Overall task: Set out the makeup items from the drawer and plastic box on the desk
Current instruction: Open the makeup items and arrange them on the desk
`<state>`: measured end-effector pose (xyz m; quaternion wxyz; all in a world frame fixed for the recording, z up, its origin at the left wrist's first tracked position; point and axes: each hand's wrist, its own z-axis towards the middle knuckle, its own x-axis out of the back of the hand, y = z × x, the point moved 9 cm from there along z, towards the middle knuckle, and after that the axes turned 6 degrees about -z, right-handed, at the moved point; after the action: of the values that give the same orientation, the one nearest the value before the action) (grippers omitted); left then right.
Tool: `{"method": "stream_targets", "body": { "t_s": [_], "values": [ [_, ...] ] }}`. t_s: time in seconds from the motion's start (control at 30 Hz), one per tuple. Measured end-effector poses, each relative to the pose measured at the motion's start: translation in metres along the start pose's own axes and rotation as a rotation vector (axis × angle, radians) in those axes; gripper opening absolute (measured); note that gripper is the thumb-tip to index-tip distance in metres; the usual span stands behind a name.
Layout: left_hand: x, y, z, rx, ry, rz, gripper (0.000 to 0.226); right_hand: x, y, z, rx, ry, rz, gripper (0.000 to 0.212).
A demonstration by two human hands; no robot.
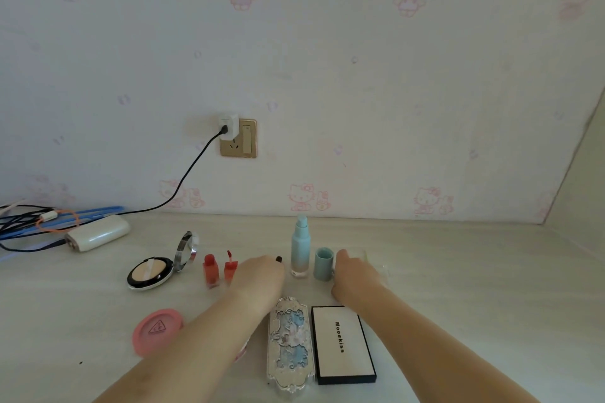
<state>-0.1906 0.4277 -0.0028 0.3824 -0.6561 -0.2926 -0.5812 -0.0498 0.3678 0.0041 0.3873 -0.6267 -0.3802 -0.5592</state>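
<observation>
My left hand (262, 275) is knuckles up in the middle of the desk, fingers curled, with a small dark item (279, 259) poking out past them. My right hand (353, 275) is beside the blue cap (323, 263); a faint clear plastic piece (376, 263) shows at its far side and its fingers are hidden. Between the hands stands a blue pump bottle (300, 249). Left of them are a red lip tint bottle (210, 271), its applicator cap (230, 268) and an open powder compact (150, 271). Nearer me lie a pink round compact (157, 330), an ornate palette (290, 343) and a white Mooekiss palette (342, 343).
A white power bank (98, 232) and tangled cables (32, 222) lie at the back left. A charger (229, 126) is plugged into the wall socket (242, 141). The wall runs along the desk's far edge, with a side wall at the right.
</observation>
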Motion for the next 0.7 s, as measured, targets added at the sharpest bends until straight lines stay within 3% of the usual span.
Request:
{"method": "stream_targets", "body": {
  "t_s": [0.17,0.37,0.53,0.7],
  "values": [
    [0.001,-0.012,-0.004,0.025,0.019,-0.046,0.041,-0.004,0.003,0.004,-0.028,-0.012,0.081,0.030],
    [0.027,-0.041,-0.036,0.101,0.185,-0.390,0.032,0.002,0.021,0.002,-0.086,0.041,0.344,0.034],
    [0.068,-0.027,-0.071,0.014,0.391,-0.696,0.032,0.024,0.034,-0.012,-0.049,0.100,0.504,0.042],
    [0.099,0.019,-0.059,-0.116,0.393,-0.945,0.029,0.040,0.063,-0.023,-0.062,0.150,0.551,0.043]
  ]
}}
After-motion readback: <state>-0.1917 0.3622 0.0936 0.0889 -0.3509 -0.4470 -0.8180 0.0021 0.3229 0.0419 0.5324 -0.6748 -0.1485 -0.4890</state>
